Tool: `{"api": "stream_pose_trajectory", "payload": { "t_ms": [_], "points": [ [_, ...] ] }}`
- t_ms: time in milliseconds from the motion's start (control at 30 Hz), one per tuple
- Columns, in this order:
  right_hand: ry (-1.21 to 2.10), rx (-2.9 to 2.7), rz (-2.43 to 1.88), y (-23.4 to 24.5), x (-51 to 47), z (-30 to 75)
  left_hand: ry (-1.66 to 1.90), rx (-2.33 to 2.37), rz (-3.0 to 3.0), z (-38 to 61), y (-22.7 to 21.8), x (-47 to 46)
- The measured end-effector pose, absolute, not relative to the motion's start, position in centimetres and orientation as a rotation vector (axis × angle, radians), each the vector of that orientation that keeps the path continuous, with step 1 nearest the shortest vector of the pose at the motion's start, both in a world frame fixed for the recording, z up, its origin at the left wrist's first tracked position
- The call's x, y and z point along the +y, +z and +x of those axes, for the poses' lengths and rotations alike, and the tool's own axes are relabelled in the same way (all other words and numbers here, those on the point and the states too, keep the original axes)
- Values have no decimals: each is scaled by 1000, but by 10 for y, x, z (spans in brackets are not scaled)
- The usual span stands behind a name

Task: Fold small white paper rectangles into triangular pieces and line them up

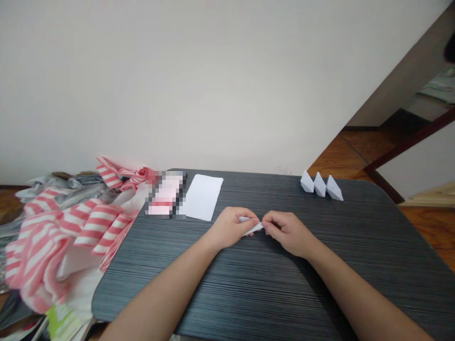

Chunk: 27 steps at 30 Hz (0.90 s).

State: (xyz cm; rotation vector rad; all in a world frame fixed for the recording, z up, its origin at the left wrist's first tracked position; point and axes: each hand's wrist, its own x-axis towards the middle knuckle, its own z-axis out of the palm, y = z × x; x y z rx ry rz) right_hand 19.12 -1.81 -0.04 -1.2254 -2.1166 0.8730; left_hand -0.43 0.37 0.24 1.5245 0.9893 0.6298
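Note:
My left hand (230, 228) and my right hand (286, 233) meet above the dark grey ribbed tabletop (270, 289), pinching a small folded piece of white paper (253, 228) between them. The fingers of both hands hide most of the paper. A flat white sheet or stack of paper (202, 197) lies at the far edge of the table, to the left of my hands. Three folded white paper pieces (320, 185) stand in a row at the far right of the table, shaped like small triangular wedges.
A heap of pink-and-white striped plastic (73, 232) sits at the table's left edge, among other bags. A pixelated, blurred item (166, 193) lies beside the white paper. A pale wall rises behind the table, and a wooden floor (355, 149) shows to the right.

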Motion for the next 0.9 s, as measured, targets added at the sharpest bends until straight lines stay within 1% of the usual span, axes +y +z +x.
{"api": "stream_pose_trajectory", "payload": {
  "t_ms": [533, 767, 900],
  "points": [
    [957, -2023, -1297, -4, -18, 194, 645, 1038, 1471, -7, 2, 5],
    [925, -2058, -1305, -1, -19, 195, 651, 1102, 1657, -7, 4, 5],
    [970, -1997, -1295, -4, -19, 194, 633, 1053, 1507, -5, 1, 4]
  ]
}}
